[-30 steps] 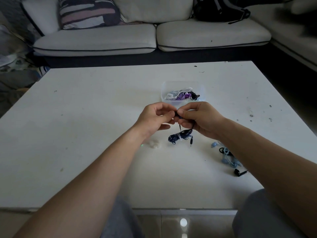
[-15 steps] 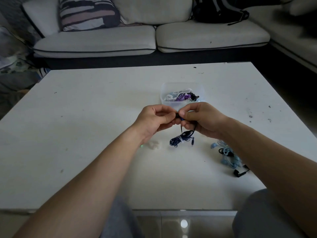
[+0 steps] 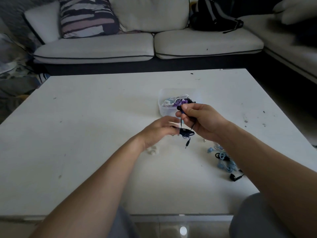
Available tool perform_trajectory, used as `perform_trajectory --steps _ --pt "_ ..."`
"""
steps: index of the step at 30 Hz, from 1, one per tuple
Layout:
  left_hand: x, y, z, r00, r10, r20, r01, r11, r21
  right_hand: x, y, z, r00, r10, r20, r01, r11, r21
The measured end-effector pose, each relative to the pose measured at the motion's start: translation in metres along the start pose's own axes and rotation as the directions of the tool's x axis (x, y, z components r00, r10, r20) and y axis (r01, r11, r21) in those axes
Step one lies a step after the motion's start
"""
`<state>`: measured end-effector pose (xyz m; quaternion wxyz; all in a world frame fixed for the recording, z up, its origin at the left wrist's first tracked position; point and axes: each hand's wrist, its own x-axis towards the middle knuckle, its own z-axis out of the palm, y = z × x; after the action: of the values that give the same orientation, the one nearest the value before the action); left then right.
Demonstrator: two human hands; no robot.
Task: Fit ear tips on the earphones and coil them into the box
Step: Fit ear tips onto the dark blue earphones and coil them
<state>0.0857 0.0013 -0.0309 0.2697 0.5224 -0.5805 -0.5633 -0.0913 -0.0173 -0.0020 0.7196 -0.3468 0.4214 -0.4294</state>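
Your knees [image 3: 253,219] sit just below the near edge of the surface [image 3: 82,138], and both forearms cross that edge towards the middle.

To the right of your right forearm, a tangle of light blue earphones [image 3: 225,161] lies near the right edge. A black earbud [image 3: 233,177] rests just beside it on the near side. A small cluster of pale ear tips [image 3: 152,150] lies on the surface just beside your left wrist.

Your right hand [image 3: 204,121] is raised above the surface and pinches the dark blue earphones [image 3: 186,133] near one bud. The cable hangs from those fingers down to a tied coil. The plug [image 3: 187,143] dangles below the coil and does not touch the surface.

Your left hand [image 3: 161,129] is at the coil, with its fingertips against it. Motion blur hides the fingers, so you cannot tell whether that hand grips the coil or only touches it.

The clear box [image 3: 160,100] stands directly beyond your right hand, near the middle of the surface. It holds white, purple and black earphones.

The widest open stretch of surface lies to the left of your left hand. A narrower band runs between the box and the far edge.

Beyond the far edge stands a pale sofa [image 3: 103,48] with a striped cushion [image 3: 87,16] and a black bag [image 3: 214,16].
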Motion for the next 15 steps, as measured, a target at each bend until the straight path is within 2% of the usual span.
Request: perform_trajectory --steps 3,5,7,12,15 --pt "0.002 -0.009 0.004 0.999 -0.004 0.045 0.0 0.997 0.073 -0.001 -0.002 0.0 1.0 -0.003 -0.013 0.004 0.998 0.067" --pt "0.002 -0.008 0.008 0.999 -0.002 0.041 0.004 0.999 -0.046 -0.001 -0.004 0.001 1.0 -0.005 -0.021 0.007 0.995 0.098" --pt "0.002 -0.004 0.009 0.999 0.038 -0.027 -0.041 0.991 -0.13 0.0 -0.006 0.0 0.999 -0.025 -0.029 0.028 0.992 0.123" --pt "0.007 0.006 0.0 0.981 0.053 -0.189 -0.089 0.978 -0.188 0.011 -0.014 -0.002 0.989 -0.096 -0.109 0.112 0.981 0.157" --pt "0.016 0.02 -0.008 0.943 0.104 -0.316 -0.162 0.973 -0.164 0.025 -0.026 0.005 0.981 -0.136 -0.135 0.157 0.974 0.162"
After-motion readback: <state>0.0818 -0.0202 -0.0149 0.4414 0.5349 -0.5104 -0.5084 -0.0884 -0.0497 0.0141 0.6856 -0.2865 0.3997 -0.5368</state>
